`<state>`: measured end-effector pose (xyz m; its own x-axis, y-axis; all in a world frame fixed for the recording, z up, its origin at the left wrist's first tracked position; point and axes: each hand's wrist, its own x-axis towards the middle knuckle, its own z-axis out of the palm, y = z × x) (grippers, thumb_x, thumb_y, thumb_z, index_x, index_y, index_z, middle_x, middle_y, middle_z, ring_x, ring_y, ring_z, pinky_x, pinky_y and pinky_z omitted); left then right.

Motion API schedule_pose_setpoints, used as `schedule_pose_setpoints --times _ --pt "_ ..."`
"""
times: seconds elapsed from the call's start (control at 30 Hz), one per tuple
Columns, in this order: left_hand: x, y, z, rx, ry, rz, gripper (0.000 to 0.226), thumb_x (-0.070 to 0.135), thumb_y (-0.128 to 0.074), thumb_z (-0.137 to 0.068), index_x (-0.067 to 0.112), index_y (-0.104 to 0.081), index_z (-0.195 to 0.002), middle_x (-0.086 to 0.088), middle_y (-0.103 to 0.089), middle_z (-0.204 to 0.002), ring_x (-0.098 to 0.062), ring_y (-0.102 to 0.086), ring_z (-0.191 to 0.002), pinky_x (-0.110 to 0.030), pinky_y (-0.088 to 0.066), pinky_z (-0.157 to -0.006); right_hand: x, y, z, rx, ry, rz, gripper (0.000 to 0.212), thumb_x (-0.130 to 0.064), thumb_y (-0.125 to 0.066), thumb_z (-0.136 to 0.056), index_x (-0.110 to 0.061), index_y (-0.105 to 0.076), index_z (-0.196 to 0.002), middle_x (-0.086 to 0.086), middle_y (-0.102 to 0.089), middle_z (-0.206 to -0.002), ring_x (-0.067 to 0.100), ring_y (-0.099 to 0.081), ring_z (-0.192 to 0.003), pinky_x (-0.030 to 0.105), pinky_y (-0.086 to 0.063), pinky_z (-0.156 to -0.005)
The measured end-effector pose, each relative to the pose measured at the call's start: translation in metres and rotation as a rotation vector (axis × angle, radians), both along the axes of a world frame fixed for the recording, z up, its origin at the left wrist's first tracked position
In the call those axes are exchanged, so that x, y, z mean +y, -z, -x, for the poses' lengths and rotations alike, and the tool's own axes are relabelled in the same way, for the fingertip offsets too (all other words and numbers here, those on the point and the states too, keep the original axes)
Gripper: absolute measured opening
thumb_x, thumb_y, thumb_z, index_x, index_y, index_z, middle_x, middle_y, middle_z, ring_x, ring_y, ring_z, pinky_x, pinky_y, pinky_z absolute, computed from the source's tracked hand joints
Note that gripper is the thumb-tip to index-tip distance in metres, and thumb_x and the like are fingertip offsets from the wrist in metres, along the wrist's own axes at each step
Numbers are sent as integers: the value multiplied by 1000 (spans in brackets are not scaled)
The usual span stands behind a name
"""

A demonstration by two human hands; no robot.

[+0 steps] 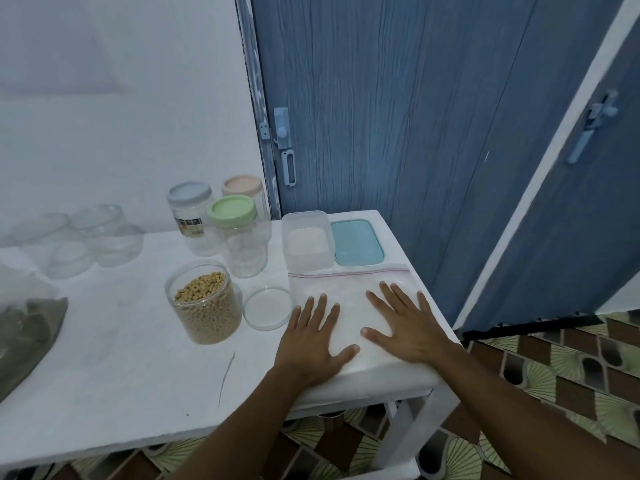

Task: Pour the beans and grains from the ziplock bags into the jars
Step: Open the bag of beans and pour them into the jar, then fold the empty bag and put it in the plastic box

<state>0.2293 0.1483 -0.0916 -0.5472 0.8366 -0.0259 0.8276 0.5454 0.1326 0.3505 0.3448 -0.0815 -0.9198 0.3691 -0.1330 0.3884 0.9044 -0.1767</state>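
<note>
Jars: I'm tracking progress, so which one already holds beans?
The lidless jar at the front, full of tan beans. The green-lidded jar, grey-lidded jar and peach-lidded jar behind it are capped and look empty.

- The tabletop (138, 358) is white
- The open jar (204, 303) is clear, filled with tan beans
- Three clear jars wear pastel lids: green lid (232, 211), grey-blue lid (188, 192), peach lid (242, 185)
- A flat lid (356, 242) is teal
- The ziplock bag (349, 289) is clear with a red-pink seal stripe
- The door (398, 98) is blue with wood grain
- The floor (554, 368) tiles show green fans on brown
</note>
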Motion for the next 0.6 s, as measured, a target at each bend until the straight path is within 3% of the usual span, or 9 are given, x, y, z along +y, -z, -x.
schedule_pose_setpoints --times 0.13,0.23,0.33,0.4,0.47,0.53,0.6 --pt "-2 -4 0 -46 -7 26 111 93 -4 -69 27 7 -158 -4 25 -162 -23 22 -150 -43 7 -123 2 -1 2 -22 0 -9 105 -95 6 -64 -43 10 -155 -8 22 -163 13 21 -150 54 12 -120" --pt "-6 -13 1 -93 25 -22 96 82 -17 -85 24 3 -159 -4 20 -164 -21 18 -151 -40 6 -124 0 -9 6 -46 9 0 99 -93 -10 -73 -40 2 -156 -5 15 -165 15 15 -152 55 11 -120" --pt "-16 -20 9 27 3 -258 70 57 -33 -100 10 -31 -153 -12 -22 -163 -27 -20 -150 -38 -13 -122 -5 -21 14 33 4 -20 83 -77 -38 -86 -38 -17 -156 -3 0 -167 16 6 -153 53 9 -120" --pt "-27 -18 24 181 -41 -377 47 35 -48 -97 3 -59 -129 -20 -56 -137 -36 -53 -128 -44 -40 -108 -11 -25 22 108 -12 -5 74 -69 -45 -88 -37 -27 -153 -5 -10 -166 13 -2 -152 49 6 -122" --pt "-41 -17 37 242 -84 -361 22 10 -67 -79 3 -68 -100 -17 -67 -105 -37 -65 -98 -40 -55 -82 -20 -25 31 178 -29 7 64 -61 -50 -91 -35 -37 -149 -7 -23 -161 13 -13 -149 44 0 -122" --pt "-53 -21 44 273 -122 -247 24 -4 -77 -59 8 -63 -74 -9 -61 -79 -28 -61 -72 -32 -48 -55 -31 -25 41 238 -54 0 53 -52 -53 -93 -32 -47 -142 -7 -37 -153 14 -25 -144 41 -9 -120" --pt "-61 -22 45 288 -134 -206 35 -8 -81 -48 11 -59 -67 -5 -56 -71 -22 -56 -63 -28 -39 -47 -44 -24 49 272 -75 17 44 -44 -57 -93 -30 -55 -135 -7 -45 -145 15 -33 -138 37 -17 -116"
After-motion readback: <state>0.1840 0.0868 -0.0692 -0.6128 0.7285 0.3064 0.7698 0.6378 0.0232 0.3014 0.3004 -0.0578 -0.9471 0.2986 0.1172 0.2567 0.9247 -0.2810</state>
